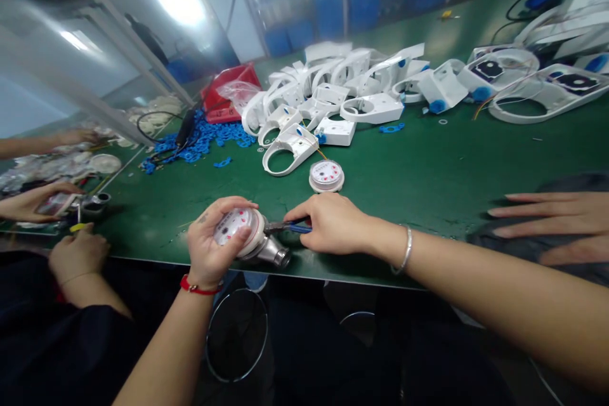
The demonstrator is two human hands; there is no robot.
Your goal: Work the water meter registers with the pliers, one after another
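My left hand [216, 241] is wrapped round a water meter [252, 235], with its white dial turned up and its threaded metal pipe end [280, 257] pointing right. A red strap circles that wrist. From the right, my right hand [330, 225] grips blue-handled pliers [299, 226]; their metal jaws touch the side of the meter, just above the pipe end. What exactly the jaws pinch is too small to tell. Just beyond my right hand, a round meter dial unit [327, 176] lies face up on the green table [404, 184].
White plastic housings [333, 85] are heaped along the back. Blue plastic pieces [209, 136] and a red bin [231, 92] lie at back left. At left, a co-worker's hands [78, 254] hold a meter and a tool. Another person's hand [556, 225] rests on dark cloth at right.
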